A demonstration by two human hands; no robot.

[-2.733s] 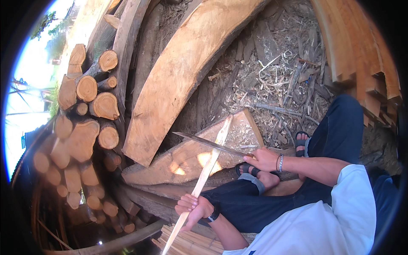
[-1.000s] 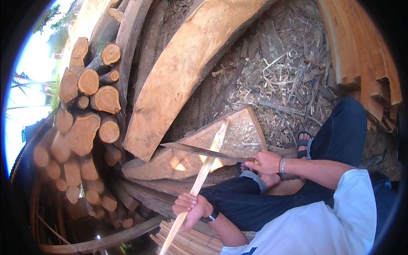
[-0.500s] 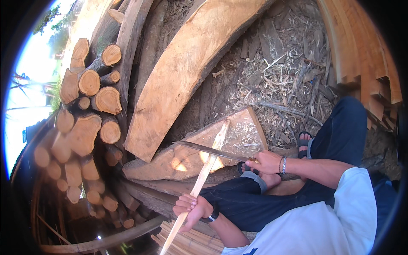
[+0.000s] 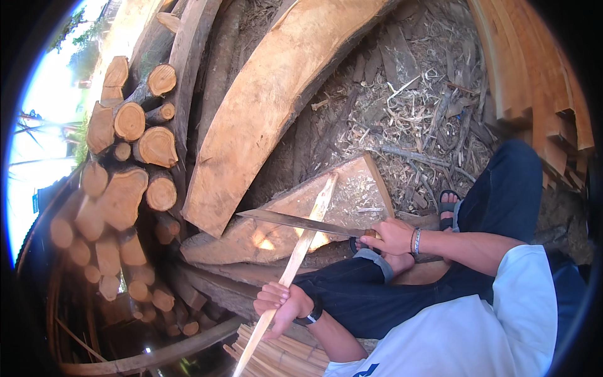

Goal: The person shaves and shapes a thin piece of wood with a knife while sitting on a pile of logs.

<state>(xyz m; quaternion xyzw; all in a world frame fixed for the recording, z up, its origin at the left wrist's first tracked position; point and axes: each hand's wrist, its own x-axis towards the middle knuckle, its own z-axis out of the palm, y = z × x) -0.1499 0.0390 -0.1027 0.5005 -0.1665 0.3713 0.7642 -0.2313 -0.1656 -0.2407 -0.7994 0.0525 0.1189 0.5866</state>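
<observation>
My left hand [image 4: 281, 306] is wrapped round a long pale wooden stick [image 4: 295, 257], which slants up and away to the right. Its far end rests on a wedge-shaped wood slab [image 4: 348, 188] strewn with shavings. In my right hand [image 4: 391, 237] is the handle of a machete, mostly covered by my fingers. The machete's long dark blade [image 4: 292, 221] points left and crosses the stick about midway between my left hand and the stick's far tip. Blade and stick appear to touch there.
Cut logs [image 4: 157, 147] are stacked at the left. A big curved slab [image 4: 264, 107] lies beyond the work slab. Sawn planks [image 4: 534, 75] stand at the far right, and several thin sticks [image 4: 286, 352] lie near my left forearm. Shavings and bark [image 4: 421, 107] cover the ground.
The machete has shifted a little left along its length, its tip now farther past the stick. My left hand and the stick have barely moved.
</observation>
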